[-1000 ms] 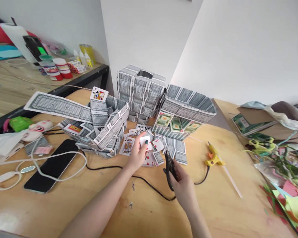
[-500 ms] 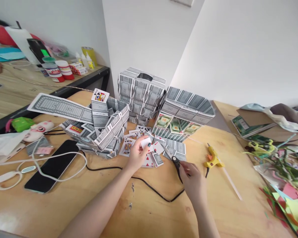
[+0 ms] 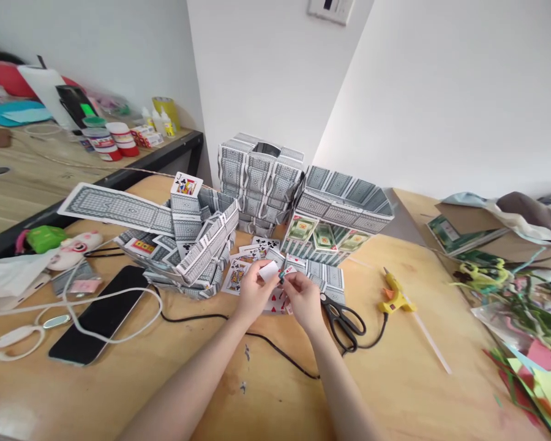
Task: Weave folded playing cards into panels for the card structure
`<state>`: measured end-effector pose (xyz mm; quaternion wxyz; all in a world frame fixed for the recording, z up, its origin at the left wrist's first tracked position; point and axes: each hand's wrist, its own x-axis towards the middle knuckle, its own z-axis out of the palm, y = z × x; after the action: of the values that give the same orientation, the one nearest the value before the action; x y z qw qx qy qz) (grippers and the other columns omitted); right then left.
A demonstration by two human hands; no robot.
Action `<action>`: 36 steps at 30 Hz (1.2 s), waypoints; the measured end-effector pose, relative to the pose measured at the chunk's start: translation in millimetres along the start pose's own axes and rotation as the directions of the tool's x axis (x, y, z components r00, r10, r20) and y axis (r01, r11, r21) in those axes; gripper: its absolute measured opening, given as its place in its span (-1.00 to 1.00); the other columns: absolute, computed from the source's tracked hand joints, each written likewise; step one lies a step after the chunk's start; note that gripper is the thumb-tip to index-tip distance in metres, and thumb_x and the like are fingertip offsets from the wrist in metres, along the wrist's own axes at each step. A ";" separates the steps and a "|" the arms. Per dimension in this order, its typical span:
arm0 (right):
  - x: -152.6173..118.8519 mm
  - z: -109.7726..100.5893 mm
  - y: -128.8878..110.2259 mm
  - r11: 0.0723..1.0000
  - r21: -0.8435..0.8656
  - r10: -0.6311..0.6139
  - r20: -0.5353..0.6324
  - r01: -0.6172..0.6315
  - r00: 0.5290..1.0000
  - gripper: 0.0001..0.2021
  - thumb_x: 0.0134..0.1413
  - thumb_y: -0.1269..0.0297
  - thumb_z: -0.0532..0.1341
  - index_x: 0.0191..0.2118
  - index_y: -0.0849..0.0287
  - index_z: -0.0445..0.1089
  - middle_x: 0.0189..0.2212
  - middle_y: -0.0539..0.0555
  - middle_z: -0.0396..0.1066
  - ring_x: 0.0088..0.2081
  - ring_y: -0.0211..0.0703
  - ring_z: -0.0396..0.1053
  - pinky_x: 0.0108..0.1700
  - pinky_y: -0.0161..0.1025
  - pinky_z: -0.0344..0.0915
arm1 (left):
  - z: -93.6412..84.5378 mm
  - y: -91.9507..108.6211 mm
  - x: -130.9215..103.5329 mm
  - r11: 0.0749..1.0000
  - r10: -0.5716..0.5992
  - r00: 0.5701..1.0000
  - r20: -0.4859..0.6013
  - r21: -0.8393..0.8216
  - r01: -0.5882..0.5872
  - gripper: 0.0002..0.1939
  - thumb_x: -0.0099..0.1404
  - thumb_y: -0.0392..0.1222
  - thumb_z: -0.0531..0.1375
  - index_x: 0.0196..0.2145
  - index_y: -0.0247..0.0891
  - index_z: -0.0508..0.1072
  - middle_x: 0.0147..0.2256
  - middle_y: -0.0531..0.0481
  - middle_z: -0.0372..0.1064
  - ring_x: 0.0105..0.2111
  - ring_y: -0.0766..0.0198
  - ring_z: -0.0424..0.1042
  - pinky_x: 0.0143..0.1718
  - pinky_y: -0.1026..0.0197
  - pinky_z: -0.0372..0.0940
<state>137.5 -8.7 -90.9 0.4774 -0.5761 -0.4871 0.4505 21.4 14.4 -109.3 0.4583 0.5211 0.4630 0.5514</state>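
A small white piece of card [image 3: 269,270] is pinched in my left hand [image 3: 253,295], above a spread of playing cards [image 3: 234,277]. My right hand [image 3: 303,299] meets it from the right, fingertips pressed together close to the left thumb; what they pinch, if anything, is hidden. Black-handled scissors [image 3: 344,324] lie on the table just right of my right hand. Behind the hands stand structures built of playing cards: a tall one [image 3: 261,177], a box-shaped one [image 3: 344,208] to the right, and a lower one [image 3: 197,245] to the left.
A yellow glue gun [image 3: 395,297] with a clear stick lies at right, its black cord crossing the table. A phone [image 3: 101,315] and white cable [image 3: 158,300] are at left. Paper scraps [image 3: 542,367] pile up far right. Tubs [image 3: 122,139] stand on the back-left desk.
My right hand has let go of the scissors, which now lie on the table, and has moved left to my left hand. The view has tilted up slightly.
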 end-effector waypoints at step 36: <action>2.2 1.4 18.5 0.883 0.469 0.081 -0.189 0.018 0.979 -0.78 -0.09 0.11 0.19 -0.42 0.17 0.25 -0.64 -0.12 0.15 -0.68 -0.41 0.05 -0.67 -0.42 0.01 | -6.1 13.0 2.9 0.933 -0.136 0.941 0.309 -0.280 0.227 -0.59 0.12 -0.08 0.14 -0.09 -0.28 0.27 -0.54 0.06 0.30 -0.66 0.37 0.26 -0.67 0.32 0.19</action>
<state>138.9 -7.7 -109.5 0.6419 -0.4948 -0.3033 0.5011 14.9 15.0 -96.2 0.6458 0.4705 0.3462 0.4917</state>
